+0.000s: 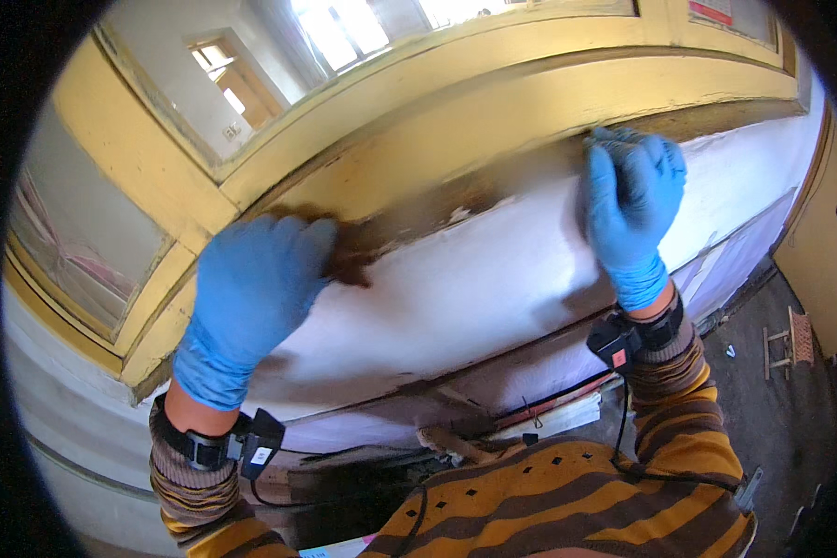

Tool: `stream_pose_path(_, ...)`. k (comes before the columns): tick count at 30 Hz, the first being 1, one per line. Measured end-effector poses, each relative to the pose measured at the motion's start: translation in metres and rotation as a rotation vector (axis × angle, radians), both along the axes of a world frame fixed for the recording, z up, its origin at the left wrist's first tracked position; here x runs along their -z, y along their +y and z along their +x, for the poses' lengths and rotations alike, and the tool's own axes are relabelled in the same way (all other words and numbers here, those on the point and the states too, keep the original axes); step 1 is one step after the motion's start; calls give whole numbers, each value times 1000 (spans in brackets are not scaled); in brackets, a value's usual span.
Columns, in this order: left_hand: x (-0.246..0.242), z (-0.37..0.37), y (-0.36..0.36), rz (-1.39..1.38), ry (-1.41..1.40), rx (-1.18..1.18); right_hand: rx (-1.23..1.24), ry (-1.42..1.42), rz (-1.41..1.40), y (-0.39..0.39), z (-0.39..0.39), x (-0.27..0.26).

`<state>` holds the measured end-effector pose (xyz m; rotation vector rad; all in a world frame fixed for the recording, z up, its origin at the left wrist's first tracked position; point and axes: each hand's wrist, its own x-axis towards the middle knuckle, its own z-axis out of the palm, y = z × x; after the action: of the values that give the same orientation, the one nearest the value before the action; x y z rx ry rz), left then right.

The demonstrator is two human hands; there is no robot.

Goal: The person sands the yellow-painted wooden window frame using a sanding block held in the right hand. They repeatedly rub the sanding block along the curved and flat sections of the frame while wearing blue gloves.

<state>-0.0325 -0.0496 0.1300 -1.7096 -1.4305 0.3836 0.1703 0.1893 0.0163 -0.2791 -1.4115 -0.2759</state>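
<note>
My left hand (261,279), in a blue disposable glove, is closed on a brown cloth (349,258) and presses it against the worn wooden edge of a window frame. Most of the cloth is hidden under the fingers, and what shows is blurred. Farther right, my right hand (635,192), gloved the same way, has its fingers curled against the same bare brown edge (460,199). The glove's fingertips look smudged, and whether anything is inside them cannot be made out. Above the edge runs the yellow-painted window frame (404,164); below lies a white wall surface (446,279).
Glass panes sit in the frame above, showing a room with a doorway (234,84) and a bright window (342,31). A small wooden stool (788,345) is on the dark floor at right. Black cables (624,418) run from both wrist straps. White boards (565,415) lie below the wall.
</note>
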Motion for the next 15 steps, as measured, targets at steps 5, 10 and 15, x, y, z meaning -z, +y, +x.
stream_pose_path(5,1,52,77,8,-13,130,-55,-35,36,0,7,-2)
stream_pose_path(10,13,88,141,159,8,471,-54,-61,19,3,12,1)
stream_pose_path(15,19,91,132,193,-105,419,-52,-74,-21,2,11,2)
